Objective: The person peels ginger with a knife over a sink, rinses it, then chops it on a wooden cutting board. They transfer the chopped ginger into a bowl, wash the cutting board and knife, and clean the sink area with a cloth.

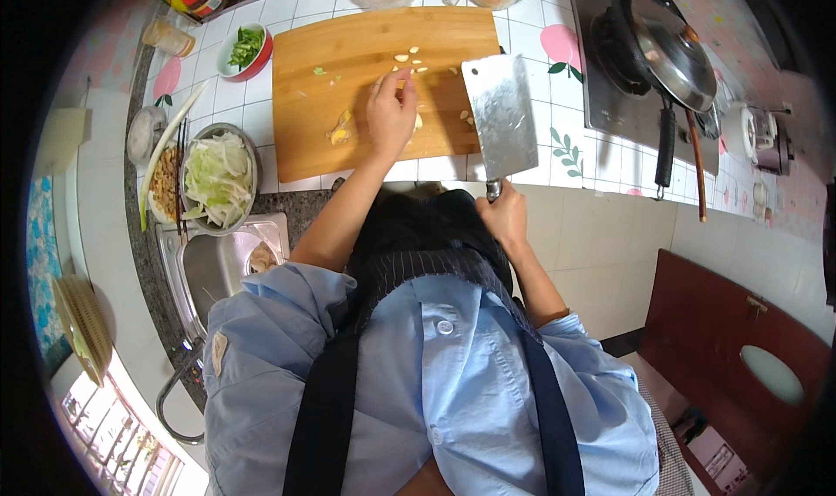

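My right hand [506,215] is closed around the handle of a metal cleaver [501,114], its broad blade raised over the right edge of a wooden cutting board [307,58]. Over the middle of the board is my left hand [394,107], thumb and fingertips brought close together beside several garlic cloves [401,58]. Whether it pinches a clove cannot be told. More garlic pieces [464,114] lie near the blade. A piece of ginger [339,130] rests on the board left of my left hand, and small green scraps [319,71] lie farther back.
A red bowl [264,57] of chopped greens and a metal bowl [253,195] of sliced pale-green vegetable stand left of the board. A long scallion [171,133] and chopsticks lie beside them. The sink [222,274] is near left; a lidded wok [676,52] sits on the stove at right.
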`<state>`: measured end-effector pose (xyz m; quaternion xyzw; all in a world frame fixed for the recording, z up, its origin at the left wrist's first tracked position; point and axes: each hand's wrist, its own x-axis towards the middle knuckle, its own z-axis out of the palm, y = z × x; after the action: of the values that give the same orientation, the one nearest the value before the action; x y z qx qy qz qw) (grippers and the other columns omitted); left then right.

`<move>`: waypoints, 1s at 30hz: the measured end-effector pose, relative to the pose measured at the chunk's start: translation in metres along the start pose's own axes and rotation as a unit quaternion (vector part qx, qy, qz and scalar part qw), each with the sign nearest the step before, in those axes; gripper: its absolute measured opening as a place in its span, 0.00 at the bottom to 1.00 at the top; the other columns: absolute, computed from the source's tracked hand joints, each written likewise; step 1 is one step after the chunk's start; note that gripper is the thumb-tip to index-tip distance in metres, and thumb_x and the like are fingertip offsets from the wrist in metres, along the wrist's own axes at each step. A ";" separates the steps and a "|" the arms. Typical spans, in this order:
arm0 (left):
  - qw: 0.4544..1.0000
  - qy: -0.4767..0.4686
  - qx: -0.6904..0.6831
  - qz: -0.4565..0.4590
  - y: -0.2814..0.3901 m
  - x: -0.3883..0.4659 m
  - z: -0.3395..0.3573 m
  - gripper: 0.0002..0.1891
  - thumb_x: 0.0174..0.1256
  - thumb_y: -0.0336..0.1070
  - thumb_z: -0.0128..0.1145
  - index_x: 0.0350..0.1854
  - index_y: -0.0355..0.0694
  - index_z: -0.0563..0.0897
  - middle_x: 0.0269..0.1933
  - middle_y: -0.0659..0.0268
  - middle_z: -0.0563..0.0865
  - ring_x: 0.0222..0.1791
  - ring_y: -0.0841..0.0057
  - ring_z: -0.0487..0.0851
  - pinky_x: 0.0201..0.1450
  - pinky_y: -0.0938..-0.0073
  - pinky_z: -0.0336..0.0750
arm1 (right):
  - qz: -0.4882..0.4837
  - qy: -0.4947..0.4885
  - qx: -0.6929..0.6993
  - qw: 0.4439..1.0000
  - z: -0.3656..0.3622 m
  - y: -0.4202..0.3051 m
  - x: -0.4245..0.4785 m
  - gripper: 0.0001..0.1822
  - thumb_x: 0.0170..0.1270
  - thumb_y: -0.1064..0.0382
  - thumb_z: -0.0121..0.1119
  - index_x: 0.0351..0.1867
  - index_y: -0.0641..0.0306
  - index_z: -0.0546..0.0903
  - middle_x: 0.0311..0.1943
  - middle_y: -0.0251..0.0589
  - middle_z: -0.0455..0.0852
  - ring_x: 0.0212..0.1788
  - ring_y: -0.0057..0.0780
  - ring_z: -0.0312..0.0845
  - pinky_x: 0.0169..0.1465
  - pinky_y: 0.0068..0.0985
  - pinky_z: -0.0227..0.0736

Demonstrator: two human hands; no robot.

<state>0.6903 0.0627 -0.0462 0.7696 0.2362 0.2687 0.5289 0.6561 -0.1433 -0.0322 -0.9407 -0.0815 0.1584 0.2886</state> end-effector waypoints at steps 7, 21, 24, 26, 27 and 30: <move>0.995 0.041 0.044 0.086 -0.009 -0.006 -0.013 0.09 0.53 0.31 0.49 0.37 0.38 0.75 0.36 0.61 0.78 0.35 0.69 0.77 0.38 0.74 0.70 | 0.012 -0.081 -0.054 0.995 0.034 0.022 -0.007 0.16 0.38 0.59 0.57 0.27 0.70 0.74 0.21 0.55 0.77 0.26 0.46 0.76 0.33 0.36 0.71; 0.951 -0.061 0.018 0.302 0.015 -0.019 0.033 0.07 0.49 0.31 0.55 0.30 0.38 0.80 0.39 0.64 0.80 0.38 0.70 0.77 0.39 0.75 0.72 | 0.095 -0.438 0.786 0.426 0.000 -0.011 -0.013 0.06 0.40 0.68 0.46 0.22 0.60 0.63 0.09 0.37 0.63 0.06 0.23 0.56 0.14 0.23 0.57; 0.954 -0.109 0.113 0.255 -0.015 -0.018 0.012 0.04 0.46 0.28 0.56 0.25 0.37 0.80 0.32 0.62 0.81 0.30 0.70 0.79 0.34 0.76 0.73 | 0.092 -0.407 0.774 0.476 0.001 -0.008 -0.010 0.06 0.40 0.68 0.46 0.22 0.61 0.63 0.09 0.37 0.63 0.07 0.24 0.56 0.14 0.22 0.57; 0.956 -0.106 0.169 0.216 -0.029 -0.013 -0.008 0.04 0.46 0.30 0.56 0.25 0.36 0.80 0.31 0.61 0.81 0.30 0.68 0.79 0.33 0.75 0.73 | 0.087 -0.373 0.744 0.548 -0.003 -0.006 -0.006 0.06 0.41 0.70 0.45 0.24 0.63 0.64 0.10 0.39 0.64 0.08 0.25 0.58 0.14 0.23 0.58; 0.962 -0.068 0.176 0.195 -0.033 -0.010 -0.016 0.05 0.45 0.31 0.56 0.25 0.37 0.80 0.32 0.62 0.81 0.30 0.67 0.78 0.33 0.73 0.73 | 0.097 -0.352 0.715 0.596 -0.005 -0.005 -0.003 0.06 0.41 0.70 0.45 0.24 0.63 0.64 0.10 0.39 0.65 0.08 0.25 0.59 0.14 0.23 0.58; 0.963 -0.017 0.235 0.132 -0.032 0.011 -0.016 0.08 0.46 0.34 0.56 0.28 0.37 0.79 0.35 0.62 0.79 0.33 0.65 0.77 0.34 0.71 0.72 | 0.120 -0.299 0.662 0.677 -0.009 -0.002 0.010 0.07 0.41 0.72 0.43 0.26 0.65 0.65 0.11 0.40 0.65 0.09 0.26 0.61 0.14 0.22 0.60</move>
<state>0.6854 0.0912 -0.0703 0.9009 0.1799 0.2598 0.2974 0.6681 -0.1442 -0.0269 -0.4084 0.0766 0.4768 0.7746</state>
